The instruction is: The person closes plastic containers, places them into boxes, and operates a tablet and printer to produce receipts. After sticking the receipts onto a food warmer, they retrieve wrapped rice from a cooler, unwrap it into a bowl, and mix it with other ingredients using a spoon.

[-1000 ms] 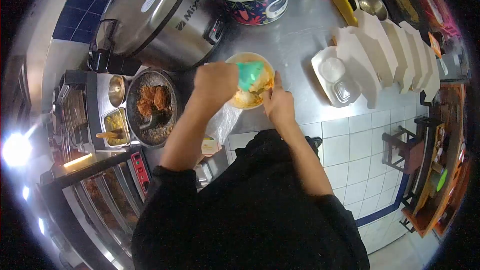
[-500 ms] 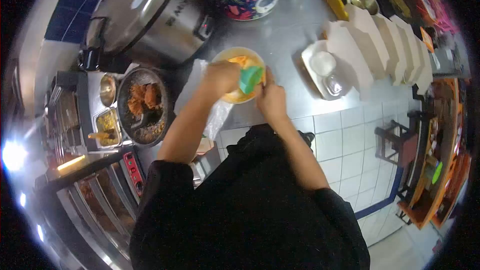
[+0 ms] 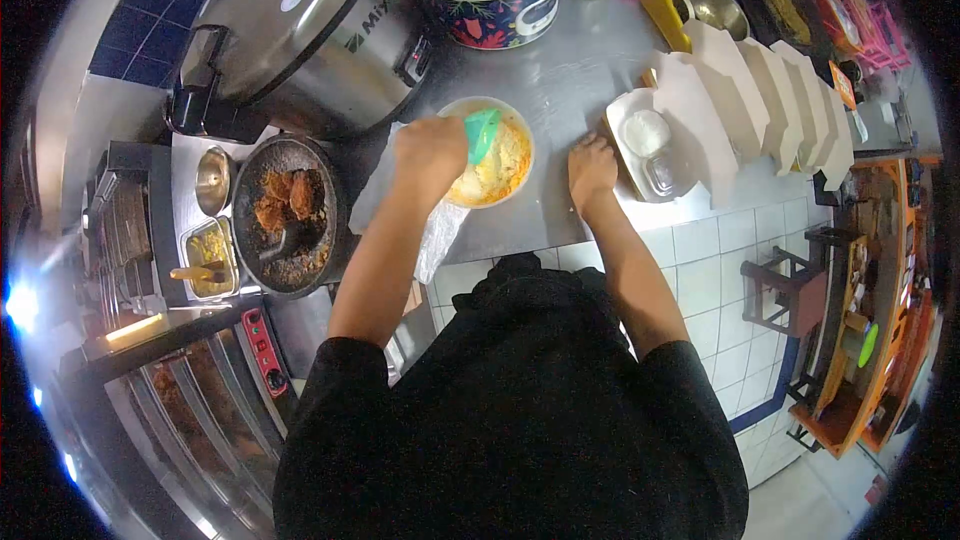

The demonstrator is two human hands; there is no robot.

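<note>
My left hand (image 3: 430,158) is closed on a green scoop (image 3: 482,134), its head inside a round tub (image 3: 531,162) over a crumbly yellow and orange food mix (image 3: 502,165). To the right of the tub, my right hand (image 3: 593,170) rests on the steel counter with fingers curled together and nothing visible in them. Just beside it, an open paper box (image 3: 630,155) holds a white round portion (image 3: 645,131) and a clear lidded cup (image 3: 661,173).
A big steel cooker (image 3: 330,40) and a flowered pot (image 3: 490,15) stand at the back. On the left is a dark mortar (image 3: 330,250) with browned pieces, near a steel tray (image 3: 233,270). Open boxes (image 3: 740,90) line the right; a plastic bag (image 3: 437,240) lies by the tub.
My right hand has left the tub's right rim and moved right, to the counter beside the paper box. My left hand and the scoop have shifted slightly left and up.
</note>
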